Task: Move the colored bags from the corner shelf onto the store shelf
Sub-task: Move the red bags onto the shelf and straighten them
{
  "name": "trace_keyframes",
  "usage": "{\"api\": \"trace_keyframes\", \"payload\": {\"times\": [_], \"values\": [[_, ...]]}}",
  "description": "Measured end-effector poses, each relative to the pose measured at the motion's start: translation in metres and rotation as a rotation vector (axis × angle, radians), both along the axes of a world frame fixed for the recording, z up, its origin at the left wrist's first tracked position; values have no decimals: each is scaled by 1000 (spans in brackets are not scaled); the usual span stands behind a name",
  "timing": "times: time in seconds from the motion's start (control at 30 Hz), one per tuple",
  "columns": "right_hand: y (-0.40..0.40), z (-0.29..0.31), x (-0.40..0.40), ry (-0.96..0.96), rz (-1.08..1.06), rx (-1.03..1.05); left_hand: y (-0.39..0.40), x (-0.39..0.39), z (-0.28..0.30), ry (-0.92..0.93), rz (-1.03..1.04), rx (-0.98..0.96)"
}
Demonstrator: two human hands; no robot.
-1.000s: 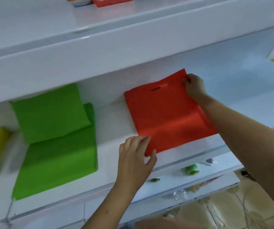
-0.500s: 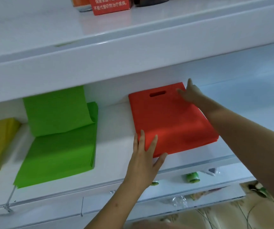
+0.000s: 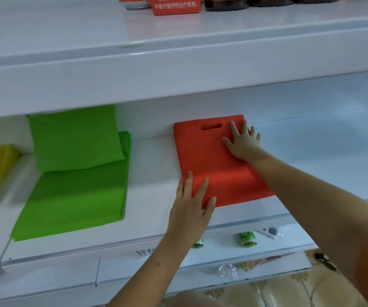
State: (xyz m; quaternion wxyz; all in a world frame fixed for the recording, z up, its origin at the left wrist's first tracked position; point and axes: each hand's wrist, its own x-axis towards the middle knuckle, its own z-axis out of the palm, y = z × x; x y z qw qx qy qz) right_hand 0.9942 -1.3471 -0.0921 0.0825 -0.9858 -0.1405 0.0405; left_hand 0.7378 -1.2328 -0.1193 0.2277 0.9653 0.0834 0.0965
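While my right hand [image 3: 243, 142] lies flat, fingers spread, on the red bag [image 3: 214, 165] by its handle slot, my left hand [image 3: 192, 209] presses open-fingered on the near left corner. Bag lies flat on the store shelf [image 3: 152, 196], long axis running front to back, far edge near the back wall. Green bags [image 3: 74, 189] sit well apart to the left; bare shelf on the right for more.

A single head-worn wide-angle view looks forward and down from close range at the middle shelf [image 3: 156, 222], both forearms entering from the bottom edge, the upper shelf [image 3: 67, 41] bowing across the top, lower shelves and floor filling the bottom, its corners seemingly blurred.
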Motion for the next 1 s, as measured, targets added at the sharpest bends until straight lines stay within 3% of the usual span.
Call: {"api": "trace_keyframes", "payload": {"times": [0.17, 0.47, 0.7, 1.0], "values": [[50, 28, -28, -145, -25, 114, 21, -12, 23, -34, 3, -150], [252, 87, -151, -297, 426, 469, 152, -98, 60, -256, 260, -225], [431, 93, -283, -106, 660, 653, 293, -223, 68, -346, 536, -219], [618, 96, -452, 46, 885, 651, 433, -394, 64, -409, 882, -185]]}}
